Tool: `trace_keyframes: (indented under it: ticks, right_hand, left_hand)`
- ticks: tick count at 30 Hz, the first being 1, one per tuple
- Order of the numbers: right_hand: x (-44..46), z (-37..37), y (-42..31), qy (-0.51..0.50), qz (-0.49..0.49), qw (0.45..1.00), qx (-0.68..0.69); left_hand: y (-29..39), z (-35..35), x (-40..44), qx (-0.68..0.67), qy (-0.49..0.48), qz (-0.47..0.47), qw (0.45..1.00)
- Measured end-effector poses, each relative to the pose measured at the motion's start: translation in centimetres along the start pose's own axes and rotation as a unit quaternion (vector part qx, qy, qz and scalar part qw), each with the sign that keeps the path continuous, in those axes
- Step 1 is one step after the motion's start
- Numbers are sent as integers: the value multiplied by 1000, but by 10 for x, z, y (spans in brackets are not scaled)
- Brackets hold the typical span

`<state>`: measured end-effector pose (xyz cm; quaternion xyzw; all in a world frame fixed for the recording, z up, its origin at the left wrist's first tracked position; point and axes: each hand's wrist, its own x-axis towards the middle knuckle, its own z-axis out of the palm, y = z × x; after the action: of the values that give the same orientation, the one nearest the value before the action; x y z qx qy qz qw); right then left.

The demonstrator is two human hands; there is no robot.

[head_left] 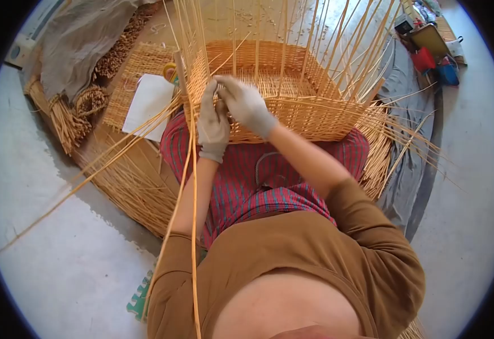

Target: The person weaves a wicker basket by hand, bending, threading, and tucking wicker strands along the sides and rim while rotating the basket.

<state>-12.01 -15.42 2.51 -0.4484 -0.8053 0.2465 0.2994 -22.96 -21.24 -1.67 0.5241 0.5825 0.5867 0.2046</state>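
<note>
A half-woven wicker basket (309, 116) rests on my lap, with long upright stakes (284, 48) rising from its walls. Both hands wear pale work gloves and meet at the basket's near left corner. My left hand (213, 127) is closed against the wall there, fingers pointing up; what it grips is hidden. My right hand (247, 104) reaches over from the right, its bent fingers pinched beside the left fingertips, where a thin wicker strand (233, 51) slants away. Long loose wicker rods (194, 237) hang from that corner toward my body, and others (117, 140) stick out to the left.
Left of the basket lie a white sheet (148, 107), a woven mat (125, 93) and yellow-handled scissors (169, 70). Wicker bundles (69, 124) lie farther left, with more rods (378, 155) at right. A grey cloth (411, 113) and a red object (422, 59) are at far right.
</note>
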Motion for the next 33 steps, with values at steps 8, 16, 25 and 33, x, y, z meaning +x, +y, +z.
trace_keyframes:
  ticks: [8, 16, 25, 33]
  right_hand:
    - [-12, -45, 51, 199, 17, 978, 68]
    - [-43, -71, 62, 203, 33, 964, 165]
    - [-9, -63, 18, -119, 210, 961, -133]
    - [1, -43, 62, 119, -40, 991, 45]
  left_hand:
    - [30, 18, 47, 30, -284, -355, 890]
    - [21, 28, 32, -63, -170, -361, 915]
    - [6, 29, 18, -15, -141, -289, 947]
    - [12, 30, 24, -70, -128, -350, 926]
